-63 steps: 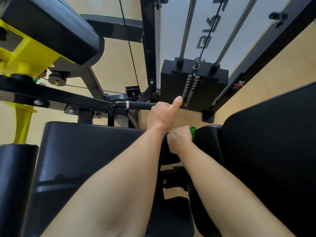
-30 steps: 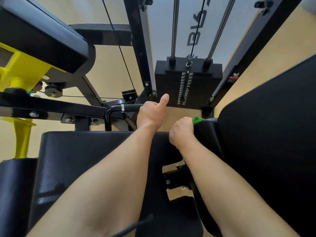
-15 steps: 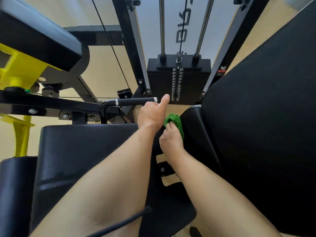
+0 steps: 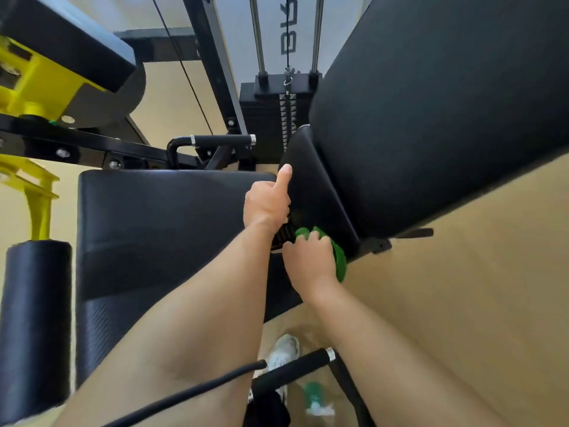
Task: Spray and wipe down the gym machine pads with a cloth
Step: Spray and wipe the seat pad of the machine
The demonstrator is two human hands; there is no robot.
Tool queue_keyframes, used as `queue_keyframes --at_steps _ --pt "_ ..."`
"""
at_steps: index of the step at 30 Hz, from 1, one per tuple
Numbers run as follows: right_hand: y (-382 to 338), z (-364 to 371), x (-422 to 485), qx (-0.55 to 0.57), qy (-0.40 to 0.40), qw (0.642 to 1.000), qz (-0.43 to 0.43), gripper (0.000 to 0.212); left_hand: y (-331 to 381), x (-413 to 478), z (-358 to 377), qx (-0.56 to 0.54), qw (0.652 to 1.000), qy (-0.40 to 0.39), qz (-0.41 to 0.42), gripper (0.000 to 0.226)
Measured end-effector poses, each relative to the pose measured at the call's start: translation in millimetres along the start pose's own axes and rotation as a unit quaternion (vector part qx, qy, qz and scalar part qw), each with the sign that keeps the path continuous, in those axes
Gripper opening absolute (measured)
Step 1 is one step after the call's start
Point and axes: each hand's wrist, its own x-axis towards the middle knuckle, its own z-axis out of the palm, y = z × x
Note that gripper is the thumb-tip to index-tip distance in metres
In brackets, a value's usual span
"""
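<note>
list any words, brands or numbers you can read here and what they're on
"BL", second letter unsure: big dark letters turned sideways on the white panel behind the guide rods, rest cut off at the top edge.
Weight stack: column of small white marks, too small to read.
Green cloth and back pad: no text seen.
</note>
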Motion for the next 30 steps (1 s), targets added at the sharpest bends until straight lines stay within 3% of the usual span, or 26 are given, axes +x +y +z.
queue_keyframes --at_steps 3,6,7,9,11,12,14,19,22,26,30 --pt "3 15 -54 0.147 0.084 0.985 0.028 0.017 -22 -47 -3 -0.01 1.0 -0.001 -0.006 0.068" --pt "10 36 -103 0.368 0.079 0.918 0.124 0.011 -42 -95 -9 -0.024 1.0 0.003 -0.013 0.067" --pt "13 43 -118 0.467 0.056 0.867 0.163 0.014 -48 -111 -12 -0.026 1.0 -0.001 -0.018 0.067" --pt "22 56 -146 0.648 0.039 0.719 0.249 0.021 -64 -139 -19 -0.029 0.999 -0.017 -0.029 0.067" --pt "26 68 -175 0.752 0.032 0.568 0.331 0.025 -83 -168 -25 -0.026 0.998 -0.037 -0.041 0.07" --pt "25 75 -189 0.778 0.03 0.511 0.366 0.025 -94 -183 -28 -0.016 0.998 -0.049 -0.044 0.071" --pt "18 93 -211 0.784 0.037 0.455 0.421 0.025 -118 -211 -33 0.004 0.996 -0.071 -0.05 0.072" --pt "-21 118 -242 0.757 0.059 0.433 0.486 0.024 -183 -271 -43 0.013 0.995 -0.047 -0.082 0.076" --pt "-42 127 -251 0.751 0.079 0.437 0.489 0.024 -222 -294 -42 -0.019 0.993 -0.018 -0.112 0.072" --pt "-65 141 -259 0.74 0.131 0.436 0.494 0.025 -260 -309 -39 -0.005 0.992 -0.002 -0.13 0.088" --pt "-84 156 -266 0.738 0.163 0.43 0.494 0.023 -280 -311 -35 -0.005 0.994 0.019 -0.11 0.089"
